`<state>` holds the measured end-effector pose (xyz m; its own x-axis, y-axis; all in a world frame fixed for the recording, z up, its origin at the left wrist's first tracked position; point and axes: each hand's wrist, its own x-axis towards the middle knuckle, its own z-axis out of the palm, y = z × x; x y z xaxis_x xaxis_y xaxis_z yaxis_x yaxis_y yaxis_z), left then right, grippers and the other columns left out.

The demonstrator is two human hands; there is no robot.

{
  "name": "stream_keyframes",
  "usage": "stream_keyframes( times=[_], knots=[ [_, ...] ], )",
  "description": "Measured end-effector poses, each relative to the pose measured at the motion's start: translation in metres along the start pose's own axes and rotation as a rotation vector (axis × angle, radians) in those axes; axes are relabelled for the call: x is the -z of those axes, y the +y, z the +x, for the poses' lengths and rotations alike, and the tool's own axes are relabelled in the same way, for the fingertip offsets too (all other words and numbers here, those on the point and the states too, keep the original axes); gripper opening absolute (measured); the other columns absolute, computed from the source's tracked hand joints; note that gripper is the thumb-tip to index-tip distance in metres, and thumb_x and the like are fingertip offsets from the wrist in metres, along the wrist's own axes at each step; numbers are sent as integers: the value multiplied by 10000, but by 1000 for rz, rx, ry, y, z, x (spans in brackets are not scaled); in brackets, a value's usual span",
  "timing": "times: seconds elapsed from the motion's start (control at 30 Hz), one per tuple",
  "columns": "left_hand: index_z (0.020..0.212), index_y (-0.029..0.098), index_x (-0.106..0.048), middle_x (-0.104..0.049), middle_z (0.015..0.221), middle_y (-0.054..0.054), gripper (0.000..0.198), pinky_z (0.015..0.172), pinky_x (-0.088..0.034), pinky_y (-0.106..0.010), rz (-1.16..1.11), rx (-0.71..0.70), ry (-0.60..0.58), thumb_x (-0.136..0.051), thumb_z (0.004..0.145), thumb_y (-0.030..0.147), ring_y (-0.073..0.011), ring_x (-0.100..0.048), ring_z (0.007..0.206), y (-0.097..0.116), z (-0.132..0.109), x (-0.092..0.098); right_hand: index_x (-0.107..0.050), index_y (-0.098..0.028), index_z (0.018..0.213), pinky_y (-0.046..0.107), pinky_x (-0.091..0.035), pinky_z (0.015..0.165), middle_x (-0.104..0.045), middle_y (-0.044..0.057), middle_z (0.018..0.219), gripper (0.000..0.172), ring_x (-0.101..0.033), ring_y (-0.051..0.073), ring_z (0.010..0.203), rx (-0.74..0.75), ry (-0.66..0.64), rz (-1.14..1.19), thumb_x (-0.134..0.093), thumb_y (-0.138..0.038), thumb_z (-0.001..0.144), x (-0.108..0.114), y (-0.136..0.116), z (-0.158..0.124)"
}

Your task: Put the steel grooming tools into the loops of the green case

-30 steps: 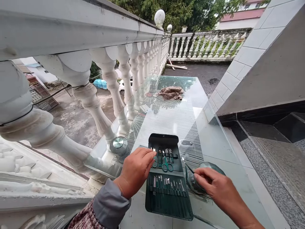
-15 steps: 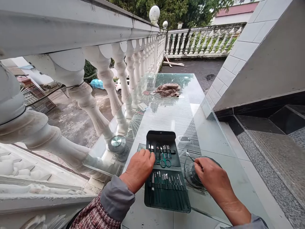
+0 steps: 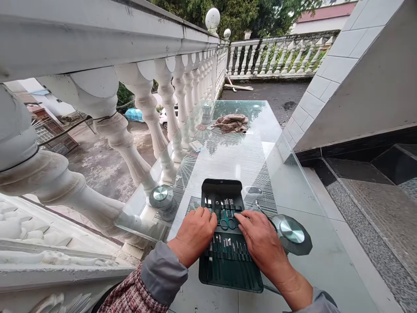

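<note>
A dark green manicure case [image 3: 230,278] lies unfolded on the glass table. Strapped inside are small green-handled scissors [image 3: 227,222], nail clippers [image 3: 231,208] and a lower row of slim metal tools [image 3: 228,243]. My left hand [image 3: 195,230] is closed over the case's left edge, fingers curled around it. Over its right edge reaches my right hand [image 3: 262,239], fingers loosely bent and tips beside the nail clippers; I see nothing between them. Just beyond its knuckles show nippers [image 3: 260,208] with a green handle, partly hidden; whether the hand touches them is unclear.
The glass table [image 3: 228,161] stands on round legs with metal discs [image 3: 293,230]. A crumpled brown cloth [image 3: 230,123] and a small card [image 3: 196,146] are on it farther off. White balusters [image 3: 143,104] run along the left; stone steps [image 3: 374,191] rise at the right.
My right hand has moved left from beside the case to over its right edge. The nippers it gripped now show beyond its knuckles, turned. My left hand has hardly moved.
</note>
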<state>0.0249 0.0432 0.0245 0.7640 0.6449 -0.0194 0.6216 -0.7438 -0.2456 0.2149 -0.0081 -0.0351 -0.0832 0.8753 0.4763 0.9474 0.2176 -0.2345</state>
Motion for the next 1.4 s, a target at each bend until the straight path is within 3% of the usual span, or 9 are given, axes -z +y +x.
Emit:
stream_keyframes(
  times=[0.27,0.47,0.7,0.87,1.23,1.4],
  knots=[
    [965,132,-522,-558,861,-68,117,613,-431,-318,-7,-11,22,-477,862,98,-216,-534,780,1,0,-2,-626,-212,1123,359,-398,826,-613,87,1046,322,-484,229,1009,-12,-70,-81,-423,-163,879,-2,-5,3],
    [931,135,-514,-545,846,-69,99,599,-420,-316,-5,-34,51,-463,860,90,-214,-522,762,2,-1,-6,-670,-194,919,332,-400,811,-617,76,951,277,-497,196,930,-23,-64,8,-394,-188,899,3,-7,5],
    [907,143,-510,-539,833,-60,99,581,-416,-322,-16,-29,75,-461,849,80,-218,-511,739,3,-2,-7,-643,-165,1011,333,-405,836,-616,82,967,288,-496,193,934,-63,-52,60,-375,-210,914,4,-6,14],
    [911,140,-502,-537,828,-59,80,582,-414,-319,-5,-38,90,-466,858,93,-213,-510,739,3,-2,-7,-568,-185,1171,374,-397,880,-596,92,1084,328,-483,217,1027,-52,-46,49,-376,-259,916,-1,-8,29],
    [950,133,-500,-538,836,-59,92,585,-408,-314,-6,-24,79,-471,867,109,-210,-517,750,1,-1,-7,-576,-206,1124,384,-388,786,-584,114,1055,308,-478,252,977,-127,-66,-128,-468,-356,877,-22,-15,41],
    [974,128,-500,-542,839,-60,113,578,-408,-313,-5,-27,94,-470,868,109,-210,-518,751,0,-3,-6,-592,-152,1097,377,-382,801,-584,127,1033,305,-470,252,965,-136,-45,-122,-443,-320,890,-25,-14,43]
  ],
)
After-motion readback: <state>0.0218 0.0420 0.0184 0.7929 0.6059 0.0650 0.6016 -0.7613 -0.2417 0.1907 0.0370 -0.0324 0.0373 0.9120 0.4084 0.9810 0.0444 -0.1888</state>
